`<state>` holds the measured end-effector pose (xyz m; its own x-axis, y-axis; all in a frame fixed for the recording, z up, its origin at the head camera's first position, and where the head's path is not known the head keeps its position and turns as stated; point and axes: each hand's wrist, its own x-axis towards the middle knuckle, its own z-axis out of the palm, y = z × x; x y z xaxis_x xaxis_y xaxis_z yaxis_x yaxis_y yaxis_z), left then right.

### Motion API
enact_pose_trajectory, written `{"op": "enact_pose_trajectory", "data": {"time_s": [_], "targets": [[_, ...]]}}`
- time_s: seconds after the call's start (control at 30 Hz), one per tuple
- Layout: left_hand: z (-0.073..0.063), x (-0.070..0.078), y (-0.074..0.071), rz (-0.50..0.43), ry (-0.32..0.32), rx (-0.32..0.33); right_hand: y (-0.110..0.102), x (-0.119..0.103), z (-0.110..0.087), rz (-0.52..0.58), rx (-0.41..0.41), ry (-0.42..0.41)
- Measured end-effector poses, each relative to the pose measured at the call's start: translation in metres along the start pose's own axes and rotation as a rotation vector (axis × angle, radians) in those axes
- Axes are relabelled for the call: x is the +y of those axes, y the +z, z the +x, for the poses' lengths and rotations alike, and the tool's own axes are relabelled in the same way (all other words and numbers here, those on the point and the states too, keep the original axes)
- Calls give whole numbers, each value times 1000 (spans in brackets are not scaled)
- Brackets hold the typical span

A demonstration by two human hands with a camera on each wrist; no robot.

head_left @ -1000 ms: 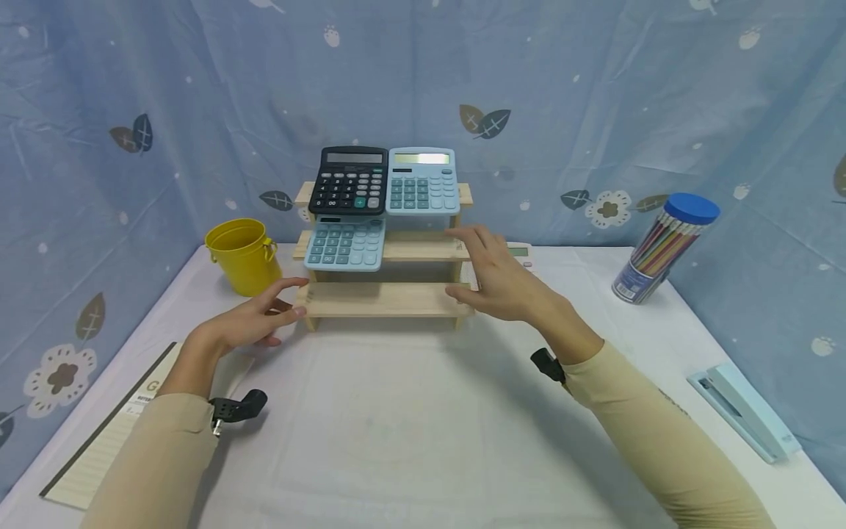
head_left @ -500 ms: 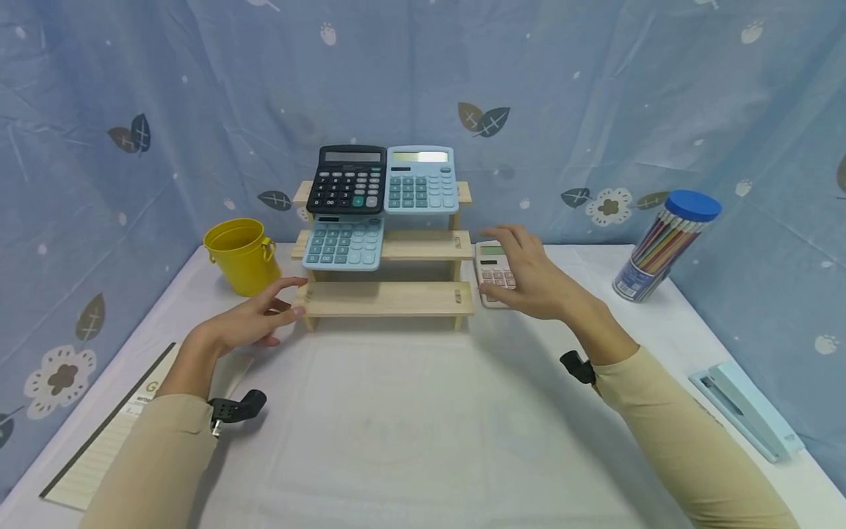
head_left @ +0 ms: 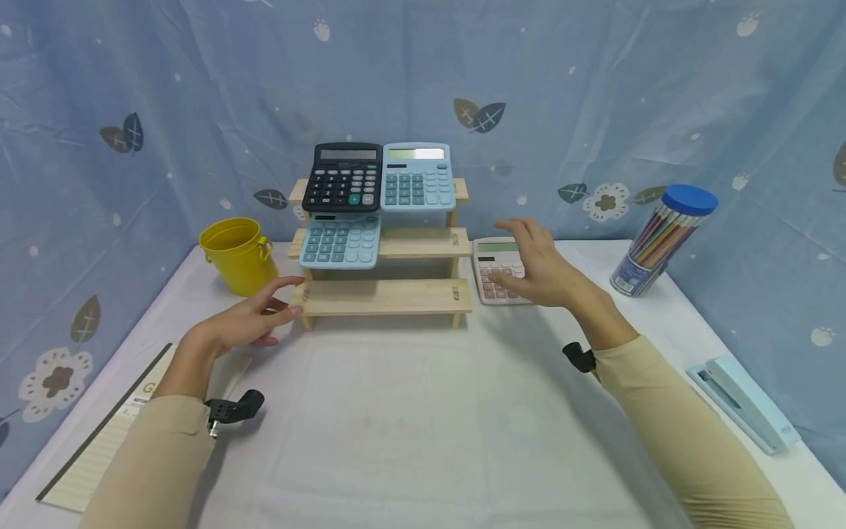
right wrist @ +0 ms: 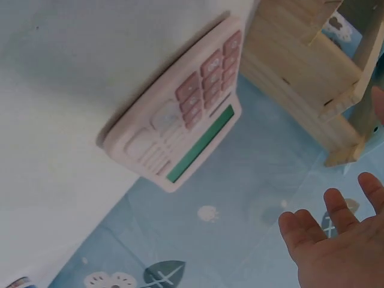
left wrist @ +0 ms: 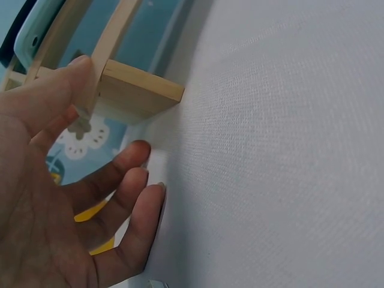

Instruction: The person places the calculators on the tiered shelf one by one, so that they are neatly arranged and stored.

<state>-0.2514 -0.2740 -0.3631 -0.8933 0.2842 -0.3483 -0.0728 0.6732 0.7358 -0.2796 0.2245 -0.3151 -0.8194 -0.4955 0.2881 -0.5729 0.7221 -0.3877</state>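
A wooden three-tier rack (head_left: 423, 295) stands at the back middle. A black calculator (head_left: 344, 178) and a light blue one lie side by side on its top tier; another light blue calculator (head_left: 340, 241) rests on the middle tier. My left hand (head_left: 247, 322) pinches the left end of the lowest board between thumb and index finger, its other fingers (left wrist: 129, 186) loosely bent. To the right of the rack, a pink calculator (right wrist: 186, 111) lies on the table. Over it hovers my right hand (head_left: 542, 264), fingers spread and holding nothing.
A yellow bucket (head_left: 241, 257) stands left of the rack, with a notebook (head_left: 106, 433) partly under the left forearm. Toward the right are a blue-lidded tube of pencils (head_left: 661, 242) and a light blue stapler (head_left: 747, 404). Patterned blue curtains (head_left: 396, 66) enclose the table.
My right hand has moved right, away from the rack's right end to above the pink calculator, uncovering much of it. The left hand keeps its place at the rack.
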Motion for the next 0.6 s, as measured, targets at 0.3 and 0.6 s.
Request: {"op": "enact_pose_trajectory", "data": {"time_s": [0.3,0.6], "targets": [[1,-2,-2,-3,-6,-9,5,13,7,7,-11,54],[2,-3,-2,-6,3,-8,10,23,14,10,-19,114]]}}
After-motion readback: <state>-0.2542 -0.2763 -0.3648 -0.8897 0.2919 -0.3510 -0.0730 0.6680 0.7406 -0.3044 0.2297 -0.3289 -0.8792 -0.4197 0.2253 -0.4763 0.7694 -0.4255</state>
